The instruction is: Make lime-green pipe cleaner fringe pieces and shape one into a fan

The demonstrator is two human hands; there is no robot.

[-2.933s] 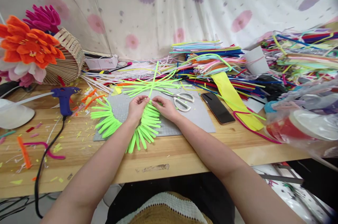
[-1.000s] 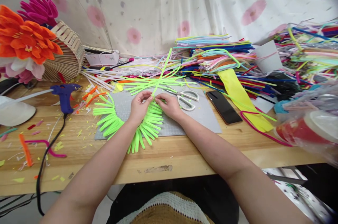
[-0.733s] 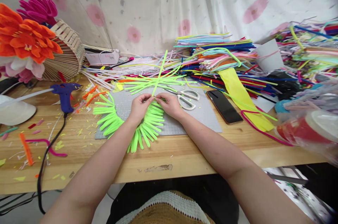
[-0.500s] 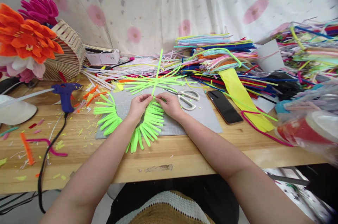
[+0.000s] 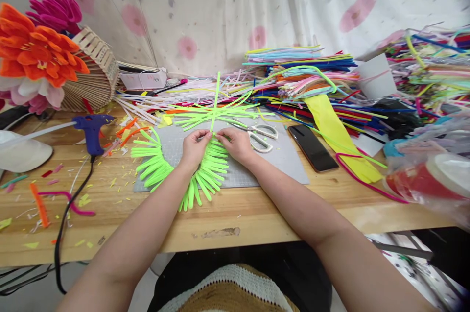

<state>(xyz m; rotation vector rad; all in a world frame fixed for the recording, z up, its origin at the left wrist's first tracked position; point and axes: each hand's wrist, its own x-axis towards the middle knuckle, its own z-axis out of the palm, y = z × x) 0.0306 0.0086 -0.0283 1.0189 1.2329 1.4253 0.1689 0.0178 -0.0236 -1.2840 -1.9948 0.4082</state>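
My left hand (image 5: 196,146) and my right hand (image 5: 237,144) meet over a grey cutting mat (image 5: 271,170), both closed in a pinch. Between their fingertips is the upper end of a curved fringe of bright green pipe cleaners (image 5: 212,165), bent into many loops. One straight green pipe cleaner (image 5: 216,94) rises from the pinch, pointing away from me. The fringe curves under my left wrist and shows again at its left. Just beyond my fingers lies a pile of loose green pipe cleaners (image 5: 187,116). Scissors (image 5: 261,136) rest beside my right hand.
A blue glue gun (image 5: 91,133) with a black cord stands left, near an orange flower (image 5: 40,52). A phone (image 5: 312,148) and a yellow strip (image 5: 330,131) lie right. Bundles of coloured pipe cleaners (image 5: 301,77) fill the back. A bagged red-and-white container (image 5: 429,180) sits far right.
The upright green pipe cleaner has swung slightly left at its top end. The fringe has shifted a little; both hands stay pinched at nearly the same spot.
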